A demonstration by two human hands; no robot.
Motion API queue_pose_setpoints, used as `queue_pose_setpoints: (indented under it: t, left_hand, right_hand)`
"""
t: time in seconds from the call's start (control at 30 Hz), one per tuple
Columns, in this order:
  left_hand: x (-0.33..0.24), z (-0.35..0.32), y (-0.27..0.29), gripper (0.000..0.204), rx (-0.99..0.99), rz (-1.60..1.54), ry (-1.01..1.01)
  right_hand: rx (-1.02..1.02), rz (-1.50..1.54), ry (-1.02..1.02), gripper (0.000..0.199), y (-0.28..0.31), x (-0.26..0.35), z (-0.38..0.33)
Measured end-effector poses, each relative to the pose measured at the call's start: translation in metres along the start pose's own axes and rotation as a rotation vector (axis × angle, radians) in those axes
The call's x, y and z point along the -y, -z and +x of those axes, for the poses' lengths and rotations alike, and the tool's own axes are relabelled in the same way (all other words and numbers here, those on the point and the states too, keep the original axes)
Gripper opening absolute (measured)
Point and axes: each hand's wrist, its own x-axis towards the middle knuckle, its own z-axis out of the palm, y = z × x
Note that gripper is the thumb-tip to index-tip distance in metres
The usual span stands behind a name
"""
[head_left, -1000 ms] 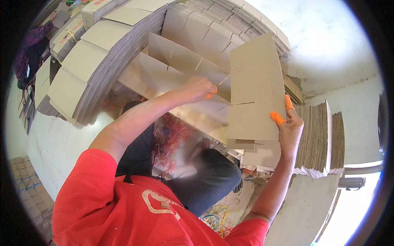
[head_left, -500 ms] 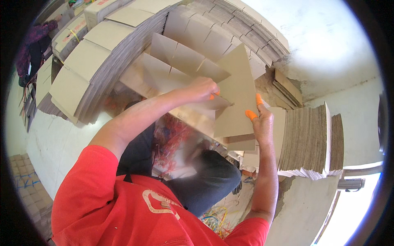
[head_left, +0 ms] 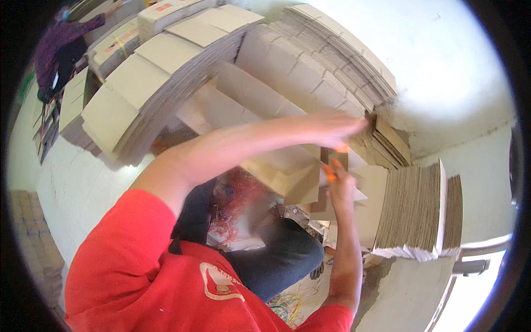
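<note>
— Two hands are showing in the head view; what is each one doing?

— The left hand (head_left: 332,126) is stretching out flat across the middle of the scene, blurred, with its fingers (head_left: 354,123) lying pressed together and pointing right. It is hovering over the folded cardboard piece (head_left: 287,171), and I cannot tell whether it is touching it. The right hand (head_left: 340,185) is rising from below, its fingers (head_left: 331,172) wearing orange tips and pinching the right edge of that same cardboard piece.

— Where is the cardboard piece sitting?

— It is hanging in the middle, just under the left forearm and just left of the right hand, in front of the stacks.

— What is lying around it?

— A big fanned stack of flat cardboard sheets (head_left: 166,72) is leaning at the far left, another fanned stack (head_left: 332,61) is spreading at the far centre against the white wall (head_left: 459,72), and an upright stack (head_left: 420,210) is standing at the right, near the right hand. Another person in a dark purple top (head_left: 63,44) is working at the far left corner. Coloured bands (head_left: 287,307) are lying on the floor near the bottom.
</note>
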Motion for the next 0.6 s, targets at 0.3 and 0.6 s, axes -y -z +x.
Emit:
queue_pose_setpoints:
  t: [0.3, 0.6]
  left_hand:
    - [-0.198, 0.078, 0.060, 0.023, -0.186, 0.226, -0.669]
    - [0.040, -0.063, -0.012, 0.064, -0.268, 0.123, 0.060]
  right_hand:
    - [-0.244, -0.750, -0.574, 0.059, 0.060, -0.124, -0.085]
    - [-0.048, -0.865, -0.724, 0.051, 0.071, -0.175, -0.142]
